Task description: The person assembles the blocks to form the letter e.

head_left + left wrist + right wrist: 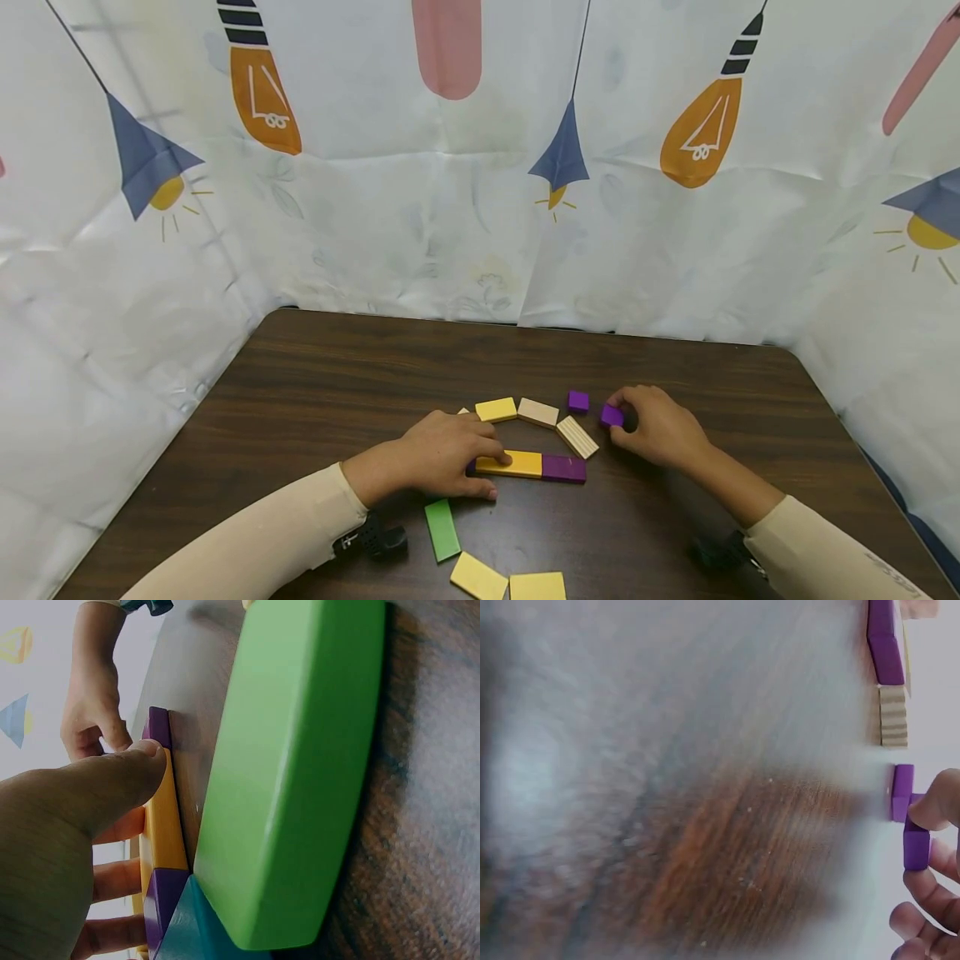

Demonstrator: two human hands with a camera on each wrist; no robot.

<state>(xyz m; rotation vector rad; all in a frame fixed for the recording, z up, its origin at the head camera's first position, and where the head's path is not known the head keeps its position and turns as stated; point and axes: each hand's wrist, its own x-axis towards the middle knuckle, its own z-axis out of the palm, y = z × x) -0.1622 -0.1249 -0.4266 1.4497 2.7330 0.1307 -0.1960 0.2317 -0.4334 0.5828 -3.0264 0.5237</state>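
Observation:
My right hand (660, 429) pinches a small purple block (611, 416) between thumb and fingertips, just right of another purple block (577, 402). In the right wrist view the held purple block (916, 847) sits at the thumb tip. My left hand (442, 457) reaches over a straight row, its fingers loosely extended and a fingertip resting on the yellow-orange block (525, 464). A longer purple block (564, 468) continues that row on the right. In the left wrist view a purple block (161, 900) and a teal block (196, 926) lie at the row's other end.
Behind the row, a yellow block (496, 409), a plain wooden block (537, 412) and a ridged wooden block (577, 437) form an arc. Nearer are a green block (442, 531) and two pale yellow blocks (478, 577). A patterned white curtain (480, 217) surrounds the dark table (360, 358).

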